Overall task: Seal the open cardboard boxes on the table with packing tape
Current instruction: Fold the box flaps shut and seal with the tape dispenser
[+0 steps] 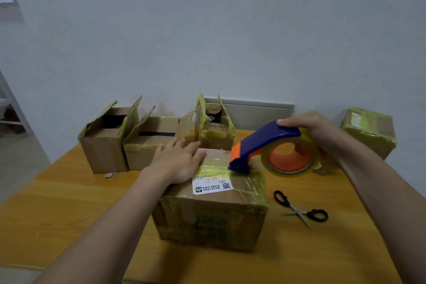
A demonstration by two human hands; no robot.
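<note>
1. Blue plastic forms the handle of the tape dispenser (258, 143). The right hand (309, 125) is curled over its top, thumb on the handle's upper end and fingers wrapped down behind the roll of tape (291, 173).
2. The dispenser's blue nose touches the top of the near box (207, 221), with an orange part just above the nose and the yellowish roll hanging past the box's right edge.
3. The left hand (178, 161) lies flat on the same top, left of the nose. Its fingers are straight and slightly spread, pressing down and gripping nothing.
4. That box stands in the middle of the wooden table (69, 214), closest to the person. Its flaps are down, shiny yellowish tape crosses its top and edges, and a white label (212, 185) sits near the front edge.
5. Black-handled scissors (302, 210) lie on the table to the right of the box, apart from it, blades a little open.
6. Three open boxes stand in a row at the far side with flaps raised: the left open box (103, 147), the middle open box (147, 154) and the right open box (216, 136), the last just behind the near one.
7. A taped box (371, 131), flaps shut, sits at the far right beyond the right forearm.
</note>
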